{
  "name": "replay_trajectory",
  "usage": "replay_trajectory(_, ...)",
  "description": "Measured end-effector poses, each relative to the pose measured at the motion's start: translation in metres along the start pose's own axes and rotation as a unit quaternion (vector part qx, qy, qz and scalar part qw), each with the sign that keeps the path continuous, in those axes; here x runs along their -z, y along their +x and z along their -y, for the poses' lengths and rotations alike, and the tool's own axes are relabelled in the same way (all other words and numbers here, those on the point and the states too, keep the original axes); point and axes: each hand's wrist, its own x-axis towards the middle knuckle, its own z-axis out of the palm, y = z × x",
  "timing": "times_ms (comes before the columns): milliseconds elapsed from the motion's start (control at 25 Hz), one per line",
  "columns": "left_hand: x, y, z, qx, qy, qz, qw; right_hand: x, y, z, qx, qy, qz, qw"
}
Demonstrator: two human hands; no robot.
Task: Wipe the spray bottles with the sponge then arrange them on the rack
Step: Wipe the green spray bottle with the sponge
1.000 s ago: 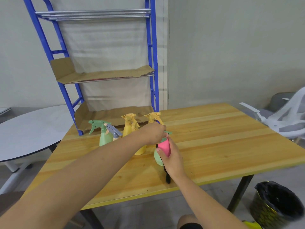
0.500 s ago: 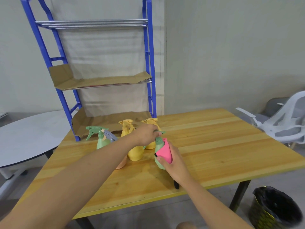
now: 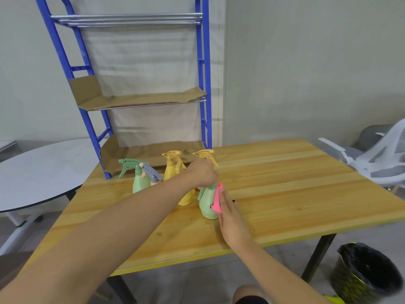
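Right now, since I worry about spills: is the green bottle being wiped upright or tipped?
Upright. The green bottle stands base-down on the table, left hand gripping its top, right hand pressing the pink sponge against it.

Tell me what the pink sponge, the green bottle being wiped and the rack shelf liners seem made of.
Pink sponge: probably soft foam, matte, bending against the bottle. Green bottle: likely plastic, smooth pastel body with a slight sheen. Shelf liners: cardboard by the look, brown, creased, edges folded up.

The room is evenly and softly lit, with no glare on my counter. Only faint shadows sit under my hands and the bottles. The wide lens bends the rack and stretches my forearms near the edges; the picture is slightly soft.
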Motion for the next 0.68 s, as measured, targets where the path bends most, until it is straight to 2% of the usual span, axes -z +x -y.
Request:
replay_trajectory(160, 0.015, 0.002, -0.003, 0.01, -0.014, 0.055, 0.998, 0.006, -0.01, 0.0, 0.054, 0.018, -0.002, 0.998)
replay_trajectory(280, 0.019, 0.002, -0.005, 0.009, -0.012, 0.073, 0.997, 0.001, -0.006, 0.003, 0.1, -0.049, 0.004, 0.994)
replay_trajectory(480, 0.016, 0.004, 0.0, -0.006, -0.001, 0.064, 0.998, -0.002, -0.002, 0.01, 0.123, -0.127, 0.038, 0.984)
replay_trajectory(560, 0.018, 0.004, 0.003, -0.02, 0.027, 0.072, 0.997, -0.008, -0.006, 0.005, 0.115, -0.153, 0.053, 0.98)
replay_trajectory(680, 0.024, 0.0, 0.012, -0.068, 0.065, 0.07, 0.993, -0.006, -0.013, 0.006, 0.06, -0.148, 0.098, 0.982)
